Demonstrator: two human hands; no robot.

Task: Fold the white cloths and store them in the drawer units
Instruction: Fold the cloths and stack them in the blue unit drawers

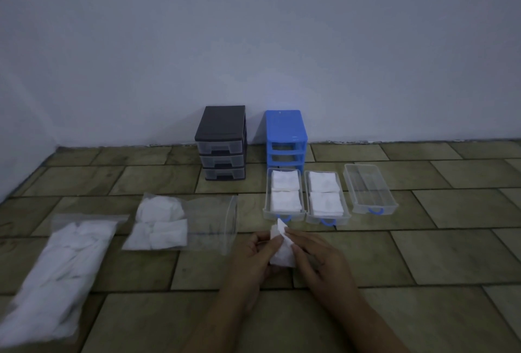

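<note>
Low in the middle of the view, just above the tiled floor [423, 254], the left hand [251, 257] and the right hand [318, 259] hold a small white cloth [282, 251] between them. The fingers of each hand are curled onto the cloth, the left at its left edge, the right pinching near its upper right corner, and one corner of the cloth sticks up above the fingertips. Just beyond the hands lie three clear drawers with blue handles, side by side on the floor. The left drawer [266, 197] and the middle drawer [306, 197] each hold two stacks of folded white cloths, one stack behind the other. The right drawer [369, 192] lies a little apart and slightly turned, with nothing showing inside it. Behind the drawers, against the pale wall [253, 28], stands a blue drawer unit [286, 130] with its three slots open. Beside it to the left stands a black drawer unit [222, 127] with three clear drawers pushed in. Left of the hands lies a clear plastic bag [208, 226] with white cloths bunched at its left end. Farther left, nearer the camera, lies a second clear bag [56, 276], long and full of white cloths, blurred at its lower end.
</note>
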